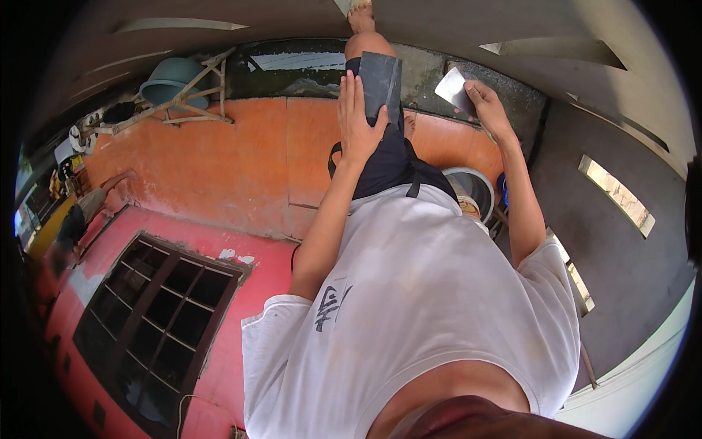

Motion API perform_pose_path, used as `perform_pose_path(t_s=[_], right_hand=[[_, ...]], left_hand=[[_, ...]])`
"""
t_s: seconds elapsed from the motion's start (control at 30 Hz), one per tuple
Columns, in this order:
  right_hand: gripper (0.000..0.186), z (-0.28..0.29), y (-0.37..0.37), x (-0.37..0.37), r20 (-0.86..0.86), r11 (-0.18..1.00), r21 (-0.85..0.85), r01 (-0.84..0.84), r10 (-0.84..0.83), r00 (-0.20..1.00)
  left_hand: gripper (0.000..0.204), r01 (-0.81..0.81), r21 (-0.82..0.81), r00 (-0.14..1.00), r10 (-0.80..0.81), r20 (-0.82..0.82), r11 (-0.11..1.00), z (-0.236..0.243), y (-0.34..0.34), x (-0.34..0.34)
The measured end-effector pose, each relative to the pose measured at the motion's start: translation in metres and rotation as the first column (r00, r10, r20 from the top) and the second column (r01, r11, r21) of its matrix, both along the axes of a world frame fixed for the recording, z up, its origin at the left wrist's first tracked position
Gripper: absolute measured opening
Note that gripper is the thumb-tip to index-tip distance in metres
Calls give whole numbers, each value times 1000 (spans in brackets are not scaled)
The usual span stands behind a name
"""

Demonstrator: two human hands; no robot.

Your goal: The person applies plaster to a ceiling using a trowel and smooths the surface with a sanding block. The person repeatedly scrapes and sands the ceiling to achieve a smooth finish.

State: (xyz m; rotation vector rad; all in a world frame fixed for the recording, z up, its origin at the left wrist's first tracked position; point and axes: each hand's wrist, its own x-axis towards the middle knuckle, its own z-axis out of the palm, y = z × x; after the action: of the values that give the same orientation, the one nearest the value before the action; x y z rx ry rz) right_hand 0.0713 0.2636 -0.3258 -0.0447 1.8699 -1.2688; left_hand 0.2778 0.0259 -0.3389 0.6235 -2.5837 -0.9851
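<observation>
My left hand [358,124] holds a dark grey flat sheet [379,82] against my raised leg, its fingers laid along the sheet's left edge and the thumb over its lower part. My right hand [481,106] is closed on a small, shiny silver flat piece [453,85], held in the air to the right of the sheet, apart from it. My bare foot [361,18] shows beyond the sheet at the top.
A teal basin [170,77] rests by a wooden frame [208,99] at upper left. Another person [84,216] is at the far left. A grey tub [477,179] stands by my right side. Orange floor [263,161], a pink wall with a window and a grey wall surround me.
</observation>
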Motion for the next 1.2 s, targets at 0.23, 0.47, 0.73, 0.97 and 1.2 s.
perform_pose_path(t_s=[0.23,0.47,0.73,0.97,1.2], right_hand=[[35,16,-90,47,-676,966,63,-251,226,701],[47,5,-111,39,-860,894,205,-398,359,364],[46,-3,-107,30,-854,825,292,-484,453,257],[44,-7,-99,36,-846,818,294,-495,464,262],[40,6,-73,38,-796,653,317,-687,577,181]], left_hand=[[55,90,-69,995,-87,55,993,1,-6,-5],[49,15,-38,998,-17,-57,999,5,-8,-23],[62,155,-36,988,-155,7,987,-7,-16,-21],[54,166,50,986,-165,-18,985,-7,-19,-23],[48,179,114,982,-172,-73,977,-9,-27,-27]])
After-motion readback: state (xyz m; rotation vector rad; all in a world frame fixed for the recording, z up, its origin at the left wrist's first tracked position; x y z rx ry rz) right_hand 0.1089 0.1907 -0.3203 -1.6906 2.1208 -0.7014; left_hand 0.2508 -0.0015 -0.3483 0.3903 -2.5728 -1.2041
